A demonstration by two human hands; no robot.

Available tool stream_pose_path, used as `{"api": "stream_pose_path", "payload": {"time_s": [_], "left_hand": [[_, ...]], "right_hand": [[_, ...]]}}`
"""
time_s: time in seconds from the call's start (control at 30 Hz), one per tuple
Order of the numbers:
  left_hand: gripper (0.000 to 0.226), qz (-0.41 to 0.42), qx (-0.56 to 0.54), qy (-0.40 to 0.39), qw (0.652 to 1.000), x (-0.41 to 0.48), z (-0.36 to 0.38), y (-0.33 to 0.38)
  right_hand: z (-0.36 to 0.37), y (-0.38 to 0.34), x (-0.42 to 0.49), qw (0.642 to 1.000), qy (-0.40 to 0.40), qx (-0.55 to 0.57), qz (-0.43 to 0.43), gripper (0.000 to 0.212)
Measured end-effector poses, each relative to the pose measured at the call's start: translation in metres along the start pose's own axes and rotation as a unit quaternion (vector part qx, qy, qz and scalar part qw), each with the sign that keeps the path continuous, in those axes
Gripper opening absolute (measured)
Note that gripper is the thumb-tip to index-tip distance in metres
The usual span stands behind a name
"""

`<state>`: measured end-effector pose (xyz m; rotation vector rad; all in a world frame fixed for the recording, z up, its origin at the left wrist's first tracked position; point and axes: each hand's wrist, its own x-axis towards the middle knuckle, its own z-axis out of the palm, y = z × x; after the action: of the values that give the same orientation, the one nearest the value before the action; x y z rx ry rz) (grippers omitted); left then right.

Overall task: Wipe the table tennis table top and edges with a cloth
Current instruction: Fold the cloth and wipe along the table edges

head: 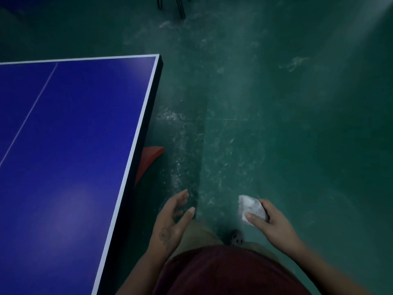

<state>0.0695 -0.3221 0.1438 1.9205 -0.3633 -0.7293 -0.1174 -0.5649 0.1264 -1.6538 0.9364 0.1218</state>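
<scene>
Crumpled white cloth (252,209) held in the right hand (268,220) over the scuffed green floor (276,103), left hand (172,218) relaxed and empty, both beside the blue, white-edged counter (74,135).

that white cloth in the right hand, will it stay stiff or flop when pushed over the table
Probably floppy: the cloth is bunched into a crumpled wad in the right hand, so it would likely flatten under pressure. It looks light: thumb and fingers alone hold it. On the glossy table it should slide easily.
</scene>
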Motion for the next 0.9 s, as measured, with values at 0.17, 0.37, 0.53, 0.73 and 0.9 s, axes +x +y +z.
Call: {"api": "stream_pose_path", "payload": {"time_s": [0.17,0.37,0.53,0.73,0.9], "left_hand": [[0.051,-0.022,-0.012,0.010,1.000,0.062,0.012,0.015],[0.053,-0.031,-0.032,0.006,0.999,0.174,0.011,0.033],[0.052,-0.024,-0.009,-0.009,1.000,0.280,-0.003,0.056],[0.054,-0.003,0.001,-0.068,0.998,0.406,-0.023,0.106],[0.053,0.014,0.015,-0.061,0.998,0.494,-0.035,0.143]], "right_hand": [[-0.017,-0.029,0.063,1.000,-0.002,0.007,-0.003,0.023],[-0.035,-0.078,0.157,1.000,0.003,-0.002,0.005,0.022],[-0.053,-0.131,0.232,0.999,0.026,0.000,0.032,0.023],[-0.064,-0.199,0.325,0.997,0.061,0.008,0.043,0.023],[-0.084,-0.257,0.400,0.998,0.046,-0.003,0.030,0.023]]}}
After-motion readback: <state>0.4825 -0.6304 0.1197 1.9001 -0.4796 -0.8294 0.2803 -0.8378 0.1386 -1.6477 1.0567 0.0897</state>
